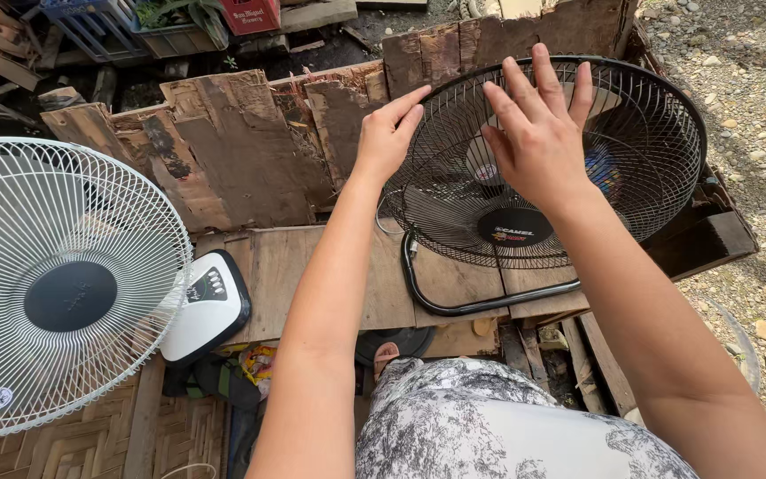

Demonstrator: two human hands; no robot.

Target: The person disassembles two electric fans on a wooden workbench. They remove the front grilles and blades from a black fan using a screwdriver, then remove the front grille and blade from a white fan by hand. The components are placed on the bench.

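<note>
Head view: two bare hands at the grille of a black floor fan standing on weathered wooden boards outdoors.

The black fan [547,168] stands tilted on a curved black tube stand [454,302] on a platform of worn boards [250,160], right of centre in the frame. The left hand [389,133] rests flat against the left rim of the round wire grille, fingers straight and together, gripping nothing. The right hand [538,133] is spread wide open over the front of the grille, fingers splayed; whether it touches the wires cannot be told. It holds nothing. At far left is a white fan [64,284] with a dark centre disc, its white and black base [206,306] just beside it on the boards. Gravel [755,89] lies to the right. The person's patterned grey and white clothing [489,426] fills the bottom edge.
</note>
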